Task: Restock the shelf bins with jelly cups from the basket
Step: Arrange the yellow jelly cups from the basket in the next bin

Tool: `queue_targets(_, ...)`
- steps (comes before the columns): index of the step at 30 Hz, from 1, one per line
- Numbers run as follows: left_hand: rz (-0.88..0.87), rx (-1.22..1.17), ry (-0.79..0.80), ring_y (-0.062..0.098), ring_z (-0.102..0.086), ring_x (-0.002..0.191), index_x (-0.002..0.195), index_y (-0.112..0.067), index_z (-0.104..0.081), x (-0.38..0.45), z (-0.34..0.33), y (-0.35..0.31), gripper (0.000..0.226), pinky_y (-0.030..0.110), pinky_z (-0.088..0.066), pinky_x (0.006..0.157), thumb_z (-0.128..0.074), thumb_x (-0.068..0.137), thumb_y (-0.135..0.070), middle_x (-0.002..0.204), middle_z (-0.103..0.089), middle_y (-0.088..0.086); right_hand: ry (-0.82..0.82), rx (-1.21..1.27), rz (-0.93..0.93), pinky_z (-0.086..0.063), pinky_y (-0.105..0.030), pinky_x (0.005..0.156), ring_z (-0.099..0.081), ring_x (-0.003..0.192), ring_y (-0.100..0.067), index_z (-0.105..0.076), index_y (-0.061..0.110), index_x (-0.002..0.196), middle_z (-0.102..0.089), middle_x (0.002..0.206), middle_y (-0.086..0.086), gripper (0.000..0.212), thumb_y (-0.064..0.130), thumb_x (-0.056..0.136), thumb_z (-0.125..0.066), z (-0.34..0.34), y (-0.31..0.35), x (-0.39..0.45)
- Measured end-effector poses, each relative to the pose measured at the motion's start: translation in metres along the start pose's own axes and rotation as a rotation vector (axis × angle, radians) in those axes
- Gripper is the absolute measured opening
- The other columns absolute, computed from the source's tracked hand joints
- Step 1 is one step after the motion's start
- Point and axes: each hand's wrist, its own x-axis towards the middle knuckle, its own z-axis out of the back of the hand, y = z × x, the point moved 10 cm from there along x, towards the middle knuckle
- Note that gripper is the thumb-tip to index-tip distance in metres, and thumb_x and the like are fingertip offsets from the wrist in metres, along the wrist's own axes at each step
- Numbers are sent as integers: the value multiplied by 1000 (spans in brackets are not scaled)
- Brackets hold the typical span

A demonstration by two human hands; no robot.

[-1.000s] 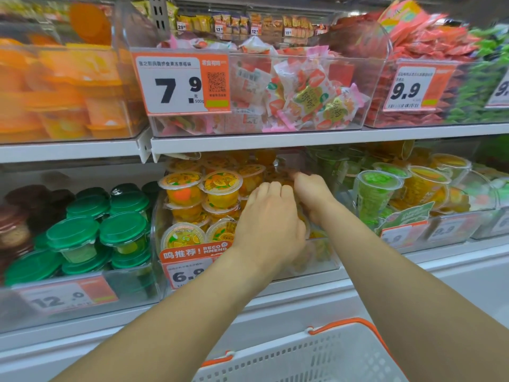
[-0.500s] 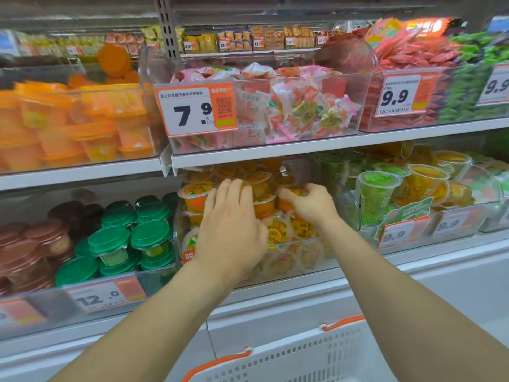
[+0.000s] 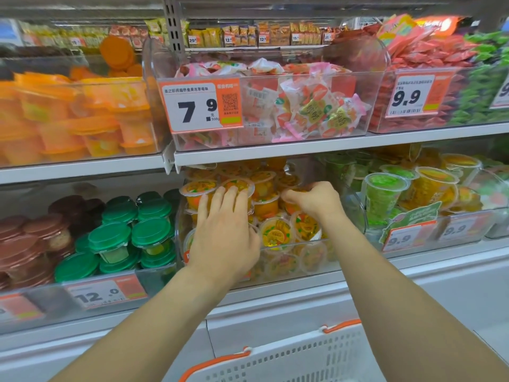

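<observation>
Orange jelly cups (image 3: 275,232) with printed foil lids are heaped in a clear bin (image 3: 355,208) on the lower shelf. My left hand (image 3: 223,235) lies palm down on the left part of the heap, fingers stretched out and a little apart, holding nothing. My right hand (image 3: 314,201) is at the upper right of the heap, its fingers and thumb curled around the top of one jelly cup (image 3: 292,206). The white basket (image 3: 275,354) with orange handles sits below my arms at the bottom edge; its inside is out of view.
The upper shelf edge (image 3: 275,150) runs just above my hands, carrying a bin of pink wrapped sweets (image 3: 303,106). Green-lidded cups (image 3: 148,232) fill the bin to the left, and tall green and yellow cups (image 3: 382,194) fill the one to the right.
My left hand has slid from the front middle of the bin up and left onto the cups. My right hand stays curled at the right of the heap.
</observation>
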Motion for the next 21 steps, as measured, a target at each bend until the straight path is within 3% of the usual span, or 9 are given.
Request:
queue_targets(3,3,-20,1,24,-24,148,152,-19,-32,0,1,2,66,46,-8,125,-44,89,-34,157,-35,2,89,113,-58,-51,-44,98,-63,106,-29,-67,9,117,-69,114,-9,67,52,66,-76,-12,0,5)
queue_targets(6,7,-32,8,21,-20,149,153,-21,-28,0,0,3,65,46,-6,125,-47,92,-33,158,-30,0,145,154,-89,-44,-42,103,-55,120,-32,-51,2,139,-58,135,-14,50,31,97,-57,-17,-7,10)
queue_targets(8,14,-43,13,21,-19,149,153,-22,-27,1,-1,4,65,47,-7,125,-47,93,-33,159,-29,0,112,157,-100,-42,-41,100,-52,123,-34,-43,-1,145,-52,139,-17,51,29,104,-45,-11,-12,11)
queue_targets(11,20,-48,21,20,-18,149,154,-23,-26,2,-1,4,65,48,-8,124,-46,93,-34,159,-28,-1,66,187,-95,-50,-45,99,-59,117,-35,-46,0,143,-58,135,-18,58,34,98,-58,-5,-16,13)
queue_targets(16,29,-63,15,21,-20,149,152,-23,-29,2,-1,3,63,49,-10,124,-47,93,-34,158,-31,-1,28,180,-115,-58,-49,88,-68,97,-35,-65,1,122,-71,111,-16,60,45,82,-74,-2,-22,18)
queue_targets(21,32,-67,16,21,-20,149,152,-23,-28,2,0,4,62,48,-10,124,-47,94,-35,158,-30,-1,55,163,-118,-54,-50,96,-64,109,-36,-56,-1,133,-65,125,-18,73,50,84,-71,-8,-18,13)
